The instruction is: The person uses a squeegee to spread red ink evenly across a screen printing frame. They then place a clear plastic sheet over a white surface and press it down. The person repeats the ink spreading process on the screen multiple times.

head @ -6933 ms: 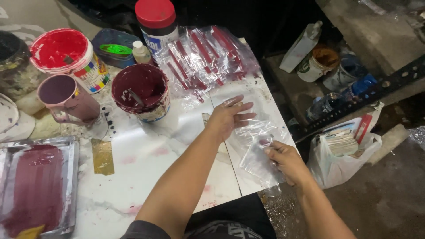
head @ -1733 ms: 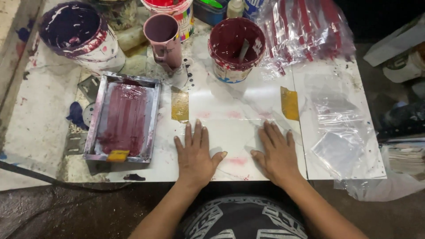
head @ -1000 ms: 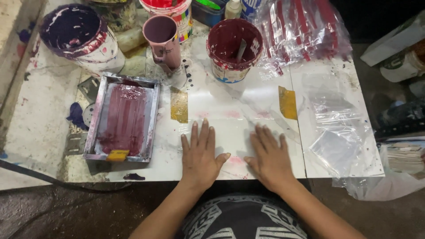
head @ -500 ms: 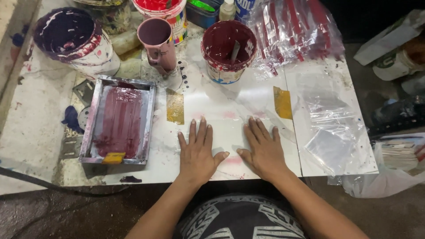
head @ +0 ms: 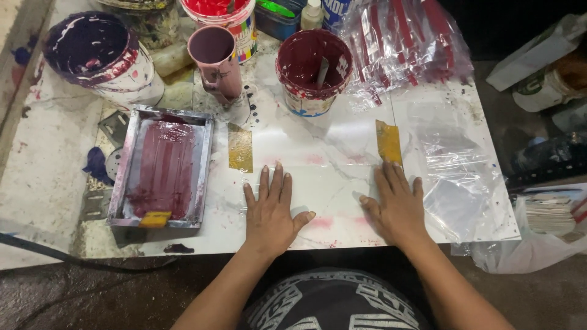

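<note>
My left hand (head: 270,211) lies flat, palm down, fingers spread, on the white marbled board (head: 333,159) near its front edge. My right hand (head: 397,205) rests flat beside it, fingertips close to a yellow tape strip (head: 389,142). Neither hand holds anything. A second yellow tape strip (head: 240,148) sits ahead of my left hand. Empty clear plastic bags (head: 455,168) lie to the right of my right hand. A metal screen frame (head: 162,168) smeared with dark red ink lies to the left.
At the back stand a maroon ink tub (head: 313,70) with a stick in it, a pink cup (head: 214,55), a purple-stained bucket (head: 101,58), a red ink tub (head: 220,15) and bagged red items (head: 406,43). A white bag with stacked paper (head: 547,223) hangs at right.
Earlier I handled a clear bag at the right. Since then both hands lie flat on the board and have slid slightly back toward me, the view shifting a little.
</note>
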